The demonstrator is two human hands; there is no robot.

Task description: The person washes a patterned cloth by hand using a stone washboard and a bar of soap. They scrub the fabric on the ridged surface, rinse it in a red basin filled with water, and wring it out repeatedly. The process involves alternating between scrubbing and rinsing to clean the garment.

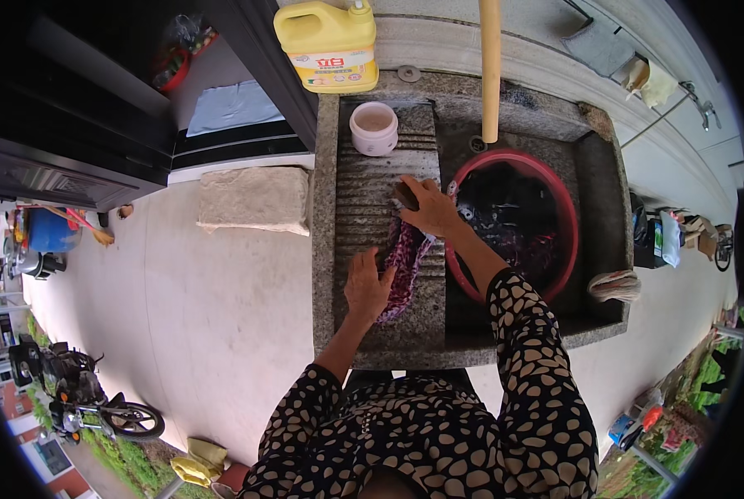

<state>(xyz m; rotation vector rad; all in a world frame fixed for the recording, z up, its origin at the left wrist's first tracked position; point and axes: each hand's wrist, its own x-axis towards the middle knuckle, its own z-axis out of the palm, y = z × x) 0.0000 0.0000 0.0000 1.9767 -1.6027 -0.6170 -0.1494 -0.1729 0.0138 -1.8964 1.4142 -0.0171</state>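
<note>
A long, narrow purple-and-white knitted piece (404, 268) lies on the ribbed stone washboard (364, 212). My right hand (429, 208) is at its far end, fingers closed round a dark brown, block-like thing (406, 196); most of that thing is hidden, and I cannot tell its kind. My left hand (367, 284) rests beside the near half of the piece. Its fingers are apart and its thumb touches the knit's edge. To the right, a red basin (573, 218) holds dark water with suds and more purple fabric in it.
A pale pink tub (374, 130) stands on the washboard's far end. Behind it is a yellow detergent jug (326, 50). A tan pipe (490, 75) hangs over the stone sink (613, 208). A wrung cloth (615, 286) drapes over the right rim.
</note>
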